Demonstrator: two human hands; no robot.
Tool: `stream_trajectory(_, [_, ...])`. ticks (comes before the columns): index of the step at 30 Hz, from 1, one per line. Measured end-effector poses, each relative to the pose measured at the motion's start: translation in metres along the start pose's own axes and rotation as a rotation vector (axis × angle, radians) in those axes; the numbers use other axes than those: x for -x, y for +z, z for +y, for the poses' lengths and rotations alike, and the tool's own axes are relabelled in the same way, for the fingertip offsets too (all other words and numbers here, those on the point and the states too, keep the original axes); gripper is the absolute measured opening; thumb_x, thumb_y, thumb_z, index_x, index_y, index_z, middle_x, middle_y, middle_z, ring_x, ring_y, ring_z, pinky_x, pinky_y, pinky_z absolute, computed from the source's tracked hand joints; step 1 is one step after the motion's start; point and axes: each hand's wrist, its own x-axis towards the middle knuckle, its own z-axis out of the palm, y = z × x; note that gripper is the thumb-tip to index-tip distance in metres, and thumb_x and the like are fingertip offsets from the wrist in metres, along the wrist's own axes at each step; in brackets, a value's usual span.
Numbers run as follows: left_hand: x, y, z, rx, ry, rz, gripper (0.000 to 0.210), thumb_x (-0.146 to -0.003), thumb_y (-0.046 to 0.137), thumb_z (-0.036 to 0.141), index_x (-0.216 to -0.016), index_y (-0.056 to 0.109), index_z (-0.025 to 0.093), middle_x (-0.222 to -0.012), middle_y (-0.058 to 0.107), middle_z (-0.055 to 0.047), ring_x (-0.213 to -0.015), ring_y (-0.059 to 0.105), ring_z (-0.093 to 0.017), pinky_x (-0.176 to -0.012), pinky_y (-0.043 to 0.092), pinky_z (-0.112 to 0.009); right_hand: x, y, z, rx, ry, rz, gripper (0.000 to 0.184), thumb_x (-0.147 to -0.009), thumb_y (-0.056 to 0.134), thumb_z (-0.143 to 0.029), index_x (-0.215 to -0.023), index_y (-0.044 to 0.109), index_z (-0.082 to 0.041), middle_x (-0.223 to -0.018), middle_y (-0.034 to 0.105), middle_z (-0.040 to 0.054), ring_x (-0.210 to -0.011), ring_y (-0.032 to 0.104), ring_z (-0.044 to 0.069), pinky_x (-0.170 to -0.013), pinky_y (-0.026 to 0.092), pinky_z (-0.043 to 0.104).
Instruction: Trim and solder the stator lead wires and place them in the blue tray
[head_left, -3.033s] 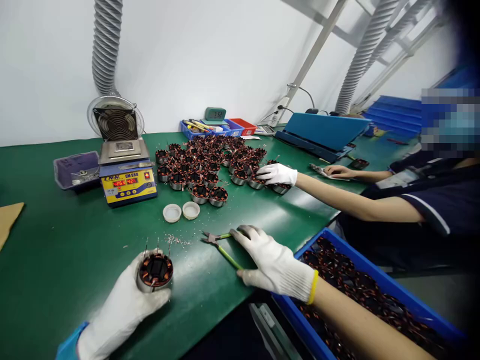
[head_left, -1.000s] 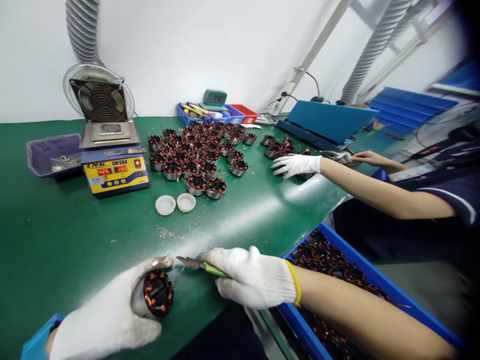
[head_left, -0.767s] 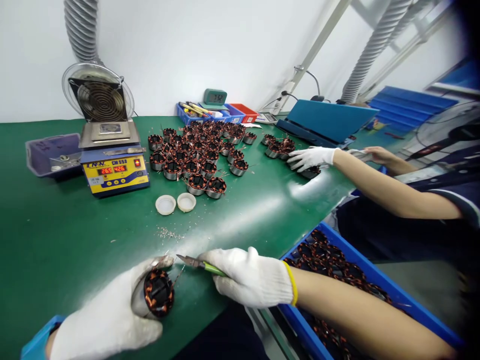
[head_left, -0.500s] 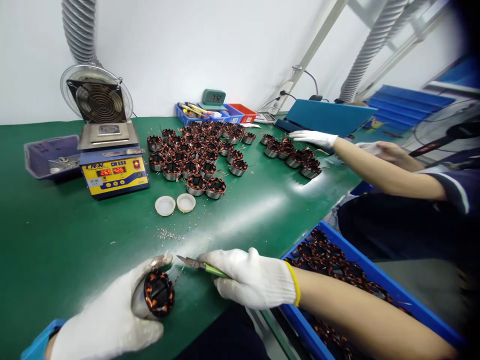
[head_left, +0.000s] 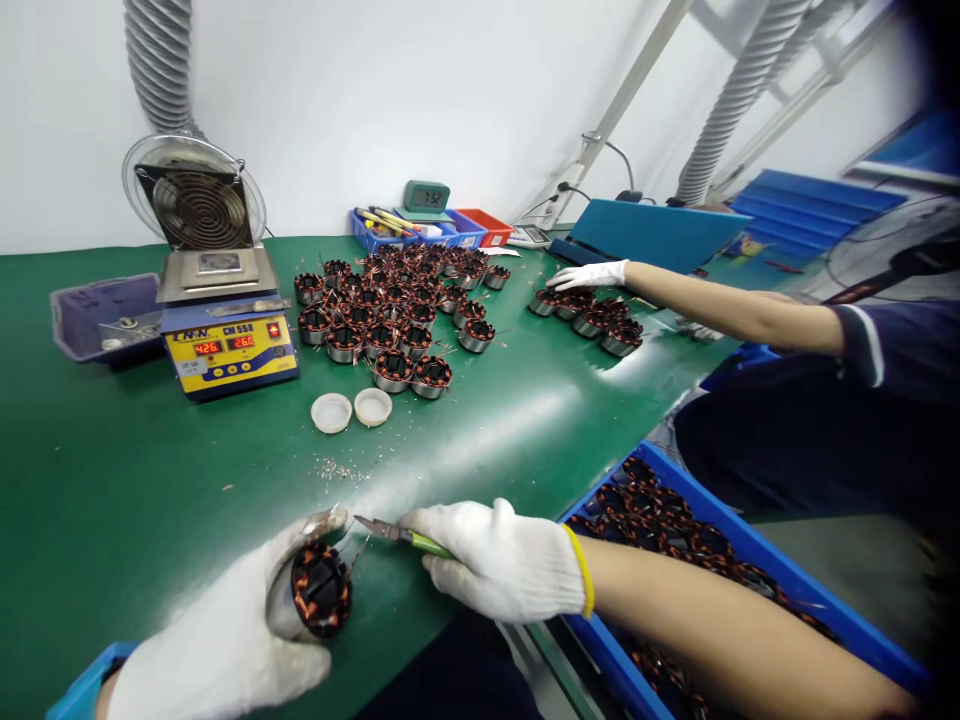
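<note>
Holds a stator (head_left: 322, 590) in the gloved left hand (head_left: 217, 625), with the grip spread to its width and wrapped around the metal side. Has it tilted over, with its wound face toward the right and thin wires (head_left: 363, 550) sticking out. Holds pliers (head_left: 386, 528) in the gloved right hand (head_left: 502, 560), with the grip folded around the green handles and the tips near the wires; cannot tell whether touching. Has a blue bin (head_left: 787, 575) full of stators below the right forearm. Shows scraps (head_left: 337, 470) farther in on the green tabletop (head_left: 480, 440), then two white dishes (head_left: 331, 412), then a crowd of stators (head_left: 382, 315). Shows a yellow-faced unit (head_left: 229, 355) left of these, and a purple tray (head_left: 71, 325) beside it. Shows a co-worker's gloved hand (head_left: 589, 276) on the right, at a smaller stator group (head_left: 619, 335). Has a clock (head_left: 427, 197) at the back.
</note>
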Motion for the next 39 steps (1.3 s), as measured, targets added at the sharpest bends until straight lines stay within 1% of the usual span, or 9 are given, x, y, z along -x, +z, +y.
stream_trajectory(6, [0.002, -0.001, 0.002, -0.026, -0.023, -0.005, 0.089, -0.056, 0.064, 0.014, -0.139, 0.035, 0.030, -0.120, 0.063, -0.003, -0.114, 0.057, -0.031, -0.093, 0.051, -0.040, -0.002, 0.001, -0.003, 0.021, 0.073, -0.027, 0.030, -0.085, 0.046, -0.029, -0.110, 0.057, -0.020, -0.098, 0.065, 0.0079, -0.083, 0.060, 0.022, -0.063, 0.035, 0.028])
stream_trajectory(14, [0.001, 0.004, 0.008, -0.018, 0.002, -0.003, 0.089, -0.056, 0.064, 0.015, -0.140, 0.036, 0.029, -0.126, 0.060, -0.006, -0.121, 0.052, -0.032, -0.099, 0.047, -0.046, -0.004, -0.006, -0.006, -0.257, 0.011, -0.083, 0.025, -0.081, 0.050, -0.025, -0.105, 0.058, -0.020, -0.089, 0.063, 0.0033, -0.074, 0.054, 0.015, -0.063, 0.037, 0.023])
stream_trajectory(18, [0.003, 0.005, 0.009, -0.036, 0.025, -0.005, 0.089, -0.057, 0.063, 0.013, -0.140, 0.036, 0.031, -0.128, 0.059, -0.005, -0.122, 0.051, -0.032, -0.100, 0.045, -0.046, -0.005, -0.008, -0.008, -0.258, 0.054, -0.104, 0.017, -0.081, 0.051, -0.028, -0.095, 0.056, -0.019, -0.082, 0.059, 0.0022, -0.070, 0.051, 0.014, -0.060, 0.034, 0.023])
stream_trajectory(24, [0.004, 0.002, 0.027, -0.071, 0.018, -0.016, 0.083, -0.057, 0.063, 0.010, -0.136, 0.043, 0.030, -0.124, 0.062, -0.004, -0.122, 0.051, -0.033, -0.099, 0.046, -0.046, -0.009, -0.005, -0.010, -0.270, 0.053, -0.099, 0.007, -0.080, 0.050, -0.025, -0.084, 0.050, -0.019, -0.075, 0.055, -0.0007, -0.063, 0.046, 0.011, -0.055, 0.029, 0.022])
stream_trajectory(29, [0.005, 0.001, 0.015, -0.074, 0.005, 0.010, 0.090, -0.058, 0.064, 0.011, -0.141, 0.035, 0.030, -0.133, 0.055, -0.004, -0.130, 0.043, -0.032, -0.102, 0.044, -0.044, -0.014, 0.002, -0.010, -0.222, 0.132, -0.042, 0.011, -0.081, 0.049, -0.029, -0.078, 0.049, -0.018, -0.070, 0.051, -0.0011, -0.058, 0.041, 0.010, -0.053, 0.027, 0.022])
stream_trajectory(33, [0.010, -0.002, 0.010, 0.022, -0.070, 0.076, 0.083, -0.063, 0.066, 0.024, -0.140, 0.034, 0.024, -0.142, 0.045, -0.006, -0.134, 0.037, -0.031, -0.104, 0.042, -0.041, -0.009, 0.003, -0.011, -0.301, 0.105, -0.012, 0.009, -0.081, 0.048, -0.026, -0.084, 0.053, -0.018, -0.075, 0.055, -0.0006, -0.063, 0.046, 0.012, -0.057, 0.033, 0.023])
stream_trajectory(36, [0.009, -0.001, 0.020, 0.278, -0.087, 0.066, 0.069, -0.070, 0.062, 0.042, -0.131, 0.042, 0.017, -0.117, 0.062, -0.011, -0.109, 0.058, -0.031, -0.082, 0.054, -0.039, 0.000, 0.006, -0.014, -0.314, 0.035, 0.058, 0.026, -0.083, 0.043, -0.022, -0.106, 0.055, -0.019, -0.089, 0.061, 0.0025, -0.075, 0.054, 0.016, -0.068, 0.042, 0.026])
stream_trajectory(37, [0.008, 0.000, 0.024, 0.308, -0.093, 0.108, 0.068, -0.069, 0.063, 0.046, -0.126, 0.043, 0.015, -0.108, 0.064, -0.011, -0.099, 0.062, -0.030, -0.077, 0.054, -0.039, 0.002, 0.010, -0.016, -0.265, 0.014, 0.106, 0.035, -0.084, 0.042, -0.022, -0.118, 0.052, -0.019, -0.099, 0.061, 0.0054, -0.082, 0.056, 0.018, -0.074, 0.044, 0.030])
stream_trajectory(39, [0.003, 0.004, 0.030, 0.226, -0.112, 0.332, 0.068, -0.061, 0.070, 0.045, -0.116, 0.044, 0.013, -0.103, 0.063, -0.012, -0.092, 0.063, -0.029, -0.081, 0.053, -0.041, 0.005, 0.020, -0.018, -0.109, -0.034, 0.234, 0.052, -0.085, 0.040, -0.024, -0.137, 0.038, -0.016, -0.116, 0.057, 0.0130, -0.098, 0.056, 0.025, -0.085, 0.045, 0.039])
